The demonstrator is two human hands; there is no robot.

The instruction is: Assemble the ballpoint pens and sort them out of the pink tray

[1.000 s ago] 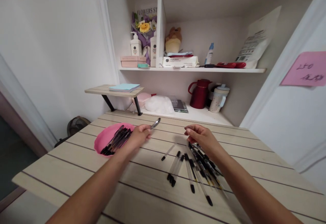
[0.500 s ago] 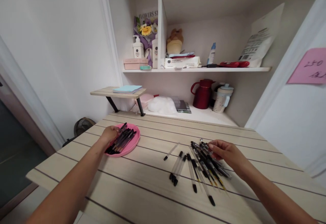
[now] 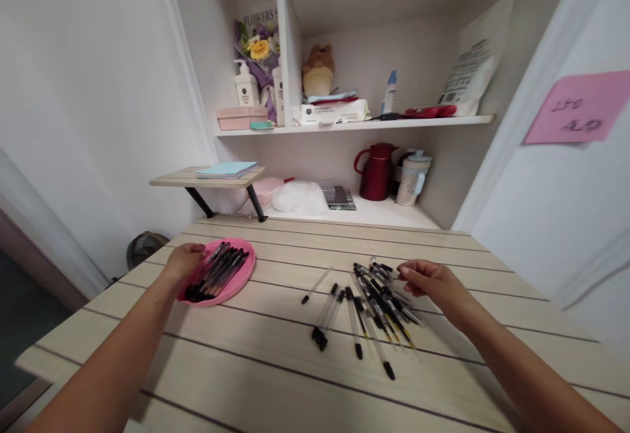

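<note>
Beside the left rim of a pink plate (image 3: 241,277) is my left hand (image 3: 184,261), its fingers partly stretched out and nothing visible in them. On that plate lies a bundle of dark pens (image 3: 221,269), roughly side by side. At the upper right edge of a loose pile of black and clear pens (image 3: 381,295), my right hand (image 3: 430,285) has thumb and fingers pinched together. A black-capped pen (image 3: 387,268) reaches toward these fingertips; the grip itself is small in view. Left of the pile are several clear pens with black caps (image 3: 329,311) and one separate pen (image 3: 315,286).
A small raised stand (image 3: 231,184) carrying light blue paper (image 3: 226,169) rises at the table's back left. Behind the table, a shelf holds a red jug (image 3: 377,172), a cup with a handle (image 3: 412,178) and a white plastic bag (image 3: 299,197).
My left hand has drawn back leftward from the pens to the plate's rim. My right hand has shifted slightly outward from the pile. The whole view has turned a little to the right.
</note>
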